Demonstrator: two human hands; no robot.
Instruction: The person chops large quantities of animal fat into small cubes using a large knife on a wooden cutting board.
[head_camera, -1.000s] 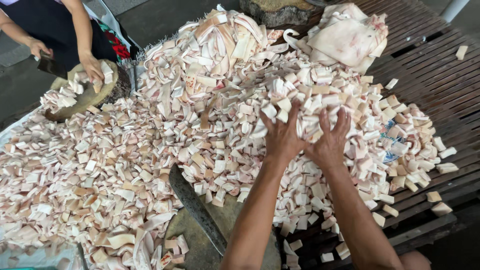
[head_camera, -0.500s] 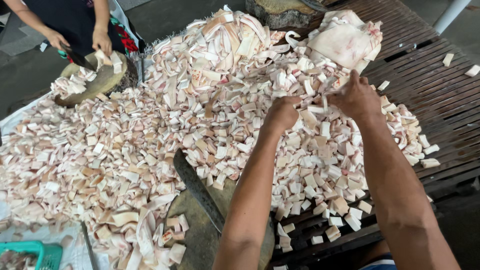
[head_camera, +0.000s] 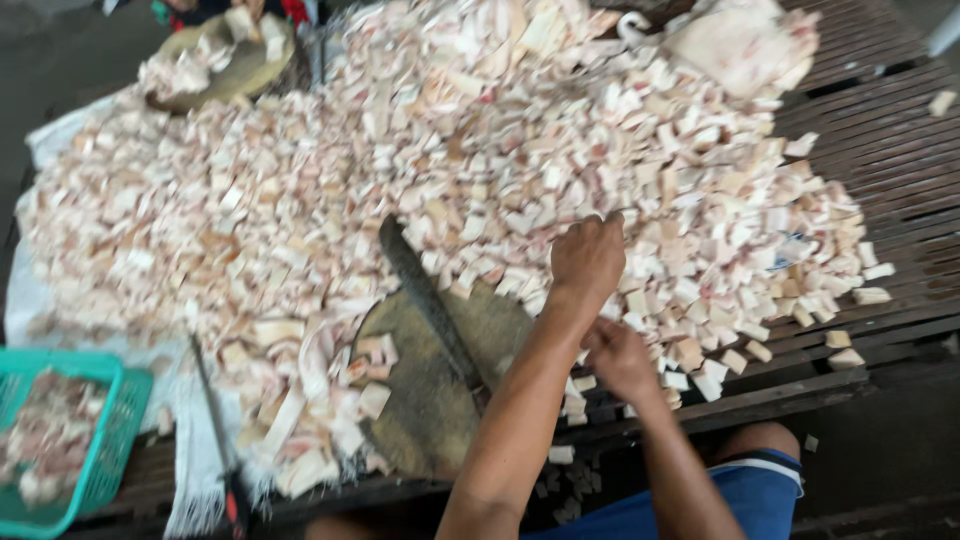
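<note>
Left hand (head_camera: 588, 258) is seen resting knuckles-up on the heap of cut pieces (head_camera: 520, 150), fingers curled in a loose fist; whether pieces are grasped inside cannot be told. Right hand (head_camera: 620, 358) is held lower, at the near edge of the heap just beside the round chopping block (head_camera: 440, 380); its fingers are hidden, so grip state cannot be told.

Risks, as judged: a cleaver (head_camera: 428, 298) is laid across the block w/ blade pointing toward the left hand; a sweep back thru the pieces could bring the knuckles onto the edge. Pieces lie at the slatted table (head_camera: 880, 160) lip by the right hand; a careless rake would send more over the edge, some already lying below. Frame is motion-blurred, so fine detail is uncertain.

Count: hands of the worker, 2; cleaver, 1; a second long knife (head_camera: 215, 430) at lower left, 1; chopping blocks, 2 (near one, plus a far block (head_camera: 215, 55) at top left); green basket (head_camera: 90, 450), 1, part-filled; cut pieces, too many to count.
</note>
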